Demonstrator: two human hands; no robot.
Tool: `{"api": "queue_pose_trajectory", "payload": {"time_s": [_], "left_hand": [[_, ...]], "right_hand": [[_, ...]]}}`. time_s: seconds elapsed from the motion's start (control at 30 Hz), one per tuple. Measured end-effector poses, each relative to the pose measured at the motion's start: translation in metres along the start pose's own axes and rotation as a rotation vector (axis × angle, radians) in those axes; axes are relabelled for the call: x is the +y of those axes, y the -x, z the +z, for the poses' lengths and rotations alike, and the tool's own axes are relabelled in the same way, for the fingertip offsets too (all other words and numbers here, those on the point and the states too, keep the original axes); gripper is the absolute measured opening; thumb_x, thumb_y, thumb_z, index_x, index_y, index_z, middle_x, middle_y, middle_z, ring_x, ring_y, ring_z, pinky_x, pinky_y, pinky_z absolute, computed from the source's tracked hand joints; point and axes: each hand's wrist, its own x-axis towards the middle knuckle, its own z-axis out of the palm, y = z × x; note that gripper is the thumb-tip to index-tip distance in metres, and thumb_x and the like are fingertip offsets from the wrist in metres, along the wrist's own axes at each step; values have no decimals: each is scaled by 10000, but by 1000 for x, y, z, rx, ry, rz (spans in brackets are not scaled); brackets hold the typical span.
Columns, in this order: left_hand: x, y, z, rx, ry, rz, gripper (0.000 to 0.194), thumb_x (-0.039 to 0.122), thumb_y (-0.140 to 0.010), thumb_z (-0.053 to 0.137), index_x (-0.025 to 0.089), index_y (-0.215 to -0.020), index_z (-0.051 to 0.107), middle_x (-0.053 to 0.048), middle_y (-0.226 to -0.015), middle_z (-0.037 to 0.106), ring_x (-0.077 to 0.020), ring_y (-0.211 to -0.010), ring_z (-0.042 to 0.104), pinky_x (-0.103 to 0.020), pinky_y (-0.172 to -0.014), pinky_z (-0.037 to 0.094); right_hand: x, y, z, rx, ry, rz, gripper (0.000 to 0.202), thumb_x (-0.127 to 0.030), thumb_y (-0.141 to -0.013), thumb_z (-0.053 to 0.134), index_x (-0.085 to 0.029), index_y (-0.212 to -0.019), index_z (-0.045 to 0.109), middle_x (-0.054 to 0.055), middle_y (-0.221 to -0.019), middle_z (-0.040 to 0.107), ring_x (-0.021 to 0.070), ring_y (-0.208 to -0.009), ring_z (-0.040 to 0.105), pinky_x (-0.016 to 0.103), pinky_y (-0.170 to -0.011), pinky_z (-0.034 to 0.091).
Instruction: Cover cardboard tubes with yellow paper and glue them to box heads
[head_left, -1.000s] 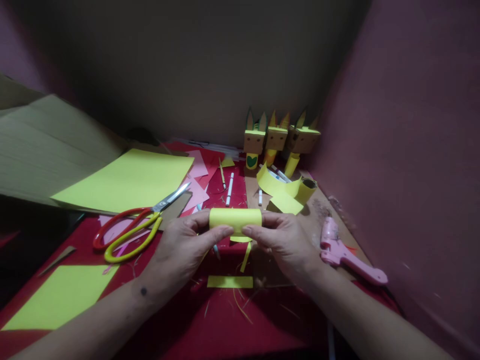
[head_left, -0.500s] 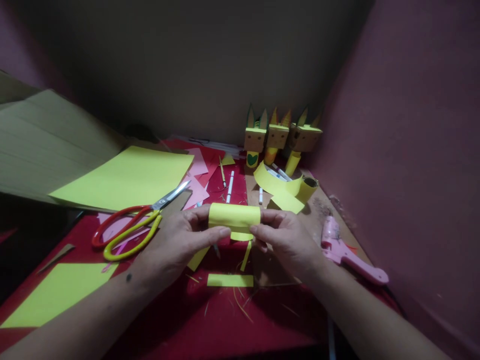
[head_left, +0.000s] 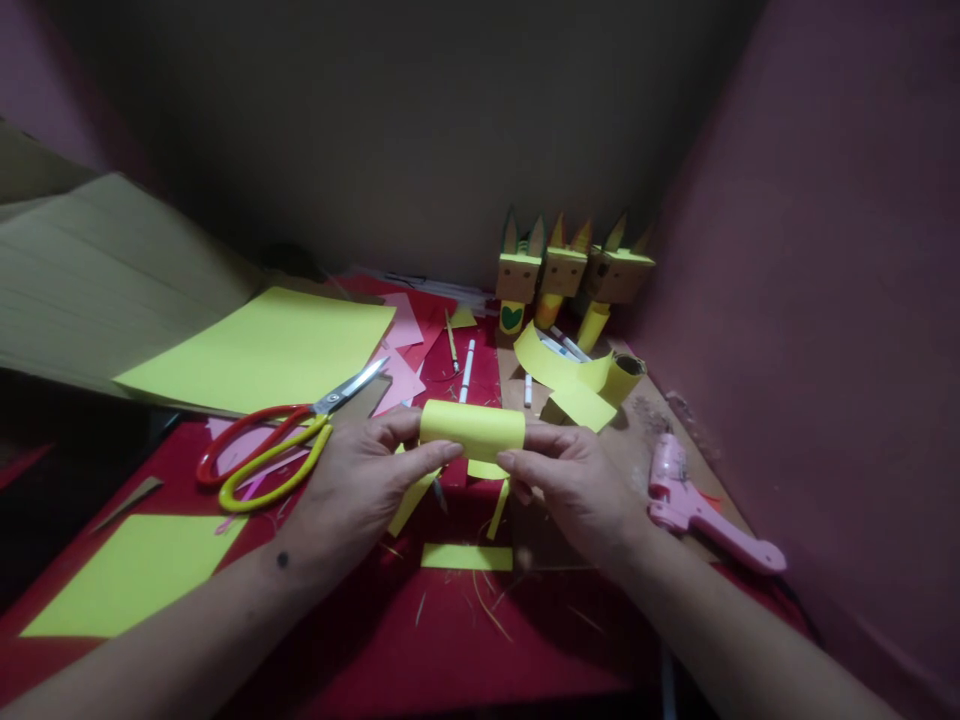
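Between my two hands is a piece of yellow paper (head_left: 472, 424), curled into a tube lying crosswise. My left hand (head_left: 379, 465) grips its left end, thumb in front and fingers at the end opening. On the right end, my right hand (head_left: 574, 470) pinches it the same way, thumb on the lower front edge. Below the tube lie a yellow paper strip (head_left: 466, 557) and narrower yellow scraps (head_left: 498, 510). Left of my left hand, scissors (head_left: 277, 450) with one red and one yellow handle rest on papers, blades pointing away to the right.
Three cardboard figures (head_left: 564, 272) with pointed ears stand at the back. Nearer are curled yellow paper (head_left: 577, 375) and white markers (head_left: 468, 370). A pink glue gun (head_left: 709, 515) lies at right by the wall. Yellow sheets (head_left: 277, 345) and a large cardboard piece (head_left: 105, 270) are at left.
The paper is rolled slightly further, its front surface now smoother and the lower flap less distinct. Both hands keep their hold. The whole view has shifted a little.
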Motion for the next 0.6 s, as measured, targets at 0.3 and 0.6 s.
{"api": "queue_pose_trajectory", "payload": {"time_s": [0.3,0.6], "left_hand": [[1,0,0,-248,169,-82,378,332,-706,803,222,-1064,756,-46,-945,782,-222,-811,699,-309,-752,560],[3,-3,-4,-100,-23,-7,256,379,-744,753,220,-941,792,-28,-872,769,-199,-805,661,-263,-724,498]], "right_hand": [[-5,1,11,88,-150,72,270,-237,-649,832,-210,-915,793,33,-855,765,163,-741,679,306,-739,547],[2,-1,7,88,-24,-3,218,-214,-734,744,-234,-945,793,-2,-761,723,123,-687,612,271,-693,500]]}}
